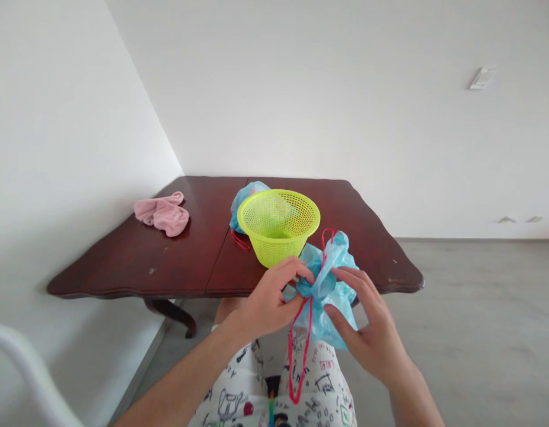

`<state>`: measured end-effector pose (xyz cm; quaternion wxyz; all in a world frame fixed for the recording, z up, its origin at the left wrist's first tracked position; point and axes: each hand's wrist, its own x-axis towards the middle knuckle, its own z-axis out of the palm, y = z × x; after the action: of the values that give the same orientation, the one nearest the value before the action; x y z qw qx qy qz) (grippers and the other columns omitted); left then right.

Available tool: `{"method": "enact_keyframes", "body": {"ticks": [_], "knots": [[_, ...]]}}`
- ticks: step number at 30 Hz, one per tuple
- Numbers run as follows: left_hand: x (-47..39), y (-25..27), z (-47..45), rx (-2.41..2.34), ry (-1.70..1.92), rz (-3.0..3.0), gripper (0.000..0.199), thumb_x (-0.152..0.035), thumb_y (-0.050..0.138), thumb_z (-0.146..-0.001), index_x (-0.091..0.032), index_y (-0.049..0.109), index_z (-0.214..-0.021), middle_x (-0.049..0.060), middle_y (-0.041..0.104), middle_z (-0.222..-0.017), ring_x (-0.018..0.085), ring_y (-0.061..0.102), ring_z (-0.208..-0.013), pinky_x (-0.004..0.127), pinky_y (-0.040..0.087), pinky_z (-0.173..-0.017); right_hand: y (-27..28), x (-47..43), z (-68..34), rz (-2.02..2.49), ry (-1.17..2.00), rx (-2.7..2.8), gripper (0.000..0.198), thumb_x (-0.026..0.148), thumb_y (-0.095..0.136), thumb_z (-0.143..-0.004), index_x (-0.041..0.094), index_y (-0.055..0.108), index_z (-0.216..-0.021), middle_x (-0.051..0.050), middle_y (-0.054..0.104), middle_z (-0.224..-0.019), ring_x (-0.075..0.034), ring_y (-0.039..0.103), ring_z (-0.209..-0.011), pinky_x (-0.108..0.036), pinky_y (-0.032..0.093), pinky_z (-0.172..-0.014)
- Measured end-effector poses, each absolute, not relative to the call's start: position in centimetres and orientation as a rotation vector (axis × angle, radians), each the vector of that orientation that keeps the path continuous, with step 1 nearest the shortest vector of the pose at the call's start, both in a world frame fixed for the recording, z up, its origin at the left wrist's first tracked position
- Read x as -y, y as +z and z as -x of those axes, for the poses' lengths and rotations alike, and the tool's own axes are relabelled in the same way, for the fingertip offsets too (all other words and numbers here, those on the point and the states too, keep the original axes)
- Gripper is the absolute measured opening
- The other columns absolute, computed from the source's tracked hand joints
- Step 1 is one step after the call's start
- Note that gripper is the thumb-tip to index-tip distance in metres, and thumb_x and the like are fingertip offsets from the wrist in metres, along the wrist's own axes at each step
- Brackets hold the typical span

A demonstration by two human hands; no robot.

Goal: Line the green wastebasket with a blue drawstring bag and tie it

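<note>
- Far left of the yellow-green basket point(278, 252), the wooden table point(190, 261) runs out to a wavy edge beside the wall; a strip of tabletop separates basket and pink cloth point(165, 214), which lies crumpled near that edge.
- Just behind the basket's left side sits a second blue bag point(244, 204), partly hidden, its red cord trailing onto the tabletop.
- In front of the basket, the left hand point(272, 299) is mostly closed, curled fingers pinching the gathered neck of the blue bag point(325, 287).
- That bag is bunched up just in front and right of the basket, overlapping the table's near edge in view; its red drawstring point(294, 396) hangs in a loop.
- Right of the bag, farther from the basket, the right hand point(374, 335) is half open, thumb and fingers spread against the bag; I cannot tell how firmly it holds.
- Right of the basket, tabletop stretches to the rounded corner, with open floor point(479, 320) beyond.
</note>
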<state>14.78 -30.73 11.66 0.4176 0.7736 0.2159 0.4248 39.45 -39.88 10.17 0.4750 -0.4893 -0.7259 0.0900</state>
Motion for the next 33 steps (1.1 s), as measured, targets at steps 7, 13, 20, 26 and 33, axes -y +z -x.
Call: {"method": "enact_keyframes", "body": {"ticks": [7, 13, 20, 26, 33], "knots": [[31.2, 12.1, -12.3, -0.561, 0.99, -1.735, 0.01, -0.02, 0.07, -0.101, -0.024, 0.063, -0.106, 0.004, 0.062, -0.102, 0.019, 0.057, -0.089, 0.032, 0.05, -0.076, 11.0, 36.9, -36.8, 1.048, 0.112, 1.762, 0.013, 0.014, 0.073, -0.11, 0.027, 0.077, -0.112, -0.008, 0.077, -0.11, -0.027, 0.074, -0.1, -0.043, 0.062, -0.087], [30.5, 10.8, -9.9, -0.72, 1.103, -1.8, 0.025, -0.044, 0.079, -0.113, -0.023, 0.067, -0.106, 0.002, 0.062, -0.1, 0.016, 0.054, -0.082, 0.029, 0.045, -0.069, 10.8, 37.8, -37.0, 1.042, 0.134, 1.629, 0.01, 0.017, 0.072, -0.112, 0.026, 0.074, -0.105, -0.008, 0.077, -0.111, -0.024, 0.075, -0.096, -0.038, 0.059, -0.084], [30.6, 10.3, -7.7, -0.985, 1.306, -1.62, 0.034, -0.058, 0.07, -0.118, -0.024, 0.068, -0.119, 0.001, 0.065, -0.098, 0.018, 0.056, -0.081, 0.03, 0.047, -0.073, 9.6, 38.7, -38.4, 1.142, 0.22, 1.283, 0.022, 0.036, 0.076, -0.116, 0.024, 0.074, -0.097, -0.007, 0.075, -0.104, -0.022, 0.068, -0.09, -0.033, 0.052, -0.076], [32.1, 10.7, -7.4, -0.792, 1.214, -1.742, 0.051, -0.06, 0.083, -0.109, -0.025, 0.05, -0.094, 0.0, 0.057, -0.094, 0.018, 0.051, -0.083, 0.032, 0.045, -0.076, 9.3, 39.3, -38.4, 1.029, 0.776, 1.299, 0.039, 0.055, 0.08, -0.112, 0.025, 0.059, -0.098, -0.012, 0.08, -0.124, -0.024, 0.069, -0.099, -0.031, 0.054, -0.078], [33.4, 11.3, -7.6, -0.903, 1.238, -1.784, 0.061, -0.068, 0.06, -0.12, -0.022, 0.06, -0.081, 0.003, 0.058, -0.085, 0.019, 0.053, -0.078, 0.035, 0.042, -0.073, 10.1, 41.2, -35.9, 0.998, 1.204, 1.651, 0.031, 0.053, 0.078, -0.115, 0.026, 0.072, -0.131, 0.005, 0.06, -0.081, -0.014, 0.05, -0.07, -0.027, 0.041, -0.065]]}}
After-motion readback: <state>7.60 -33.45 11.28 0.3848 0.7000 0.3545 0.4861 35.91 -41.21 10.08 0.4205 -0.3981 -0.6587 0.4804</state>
